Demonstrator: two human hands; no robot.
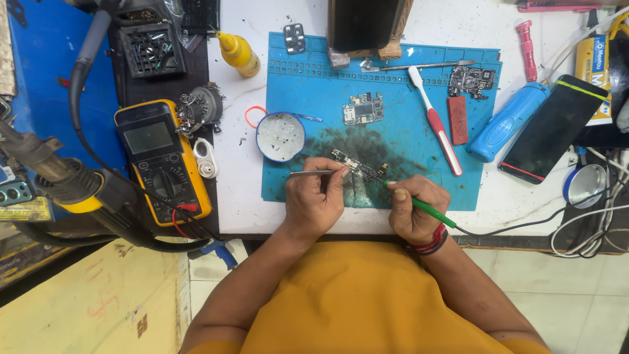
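My left hand (316, 200) grips metal tweezers (313, 173) and presses down on a small dark circuit board (357, 166) lying on the blue work mat (308, 85). My right hand (417, 207) holds a green-handled soldering iron (429, 211), its tip touching the right end of that board. A black cord runs from the iron's handle to the right across the table edge.
On the mat: a round blue-rimmed tin (280, 136), two other circuit boards (363, 109) (470, 80), a red-and-white toothbrush (436, 122), a red block (457, 120). A yellow multimeter (162, 159) sits left, a hot-air nozzle (59, 178) further left. A blue cylinder (508, 122) and dark phone (552, 128) lie right.
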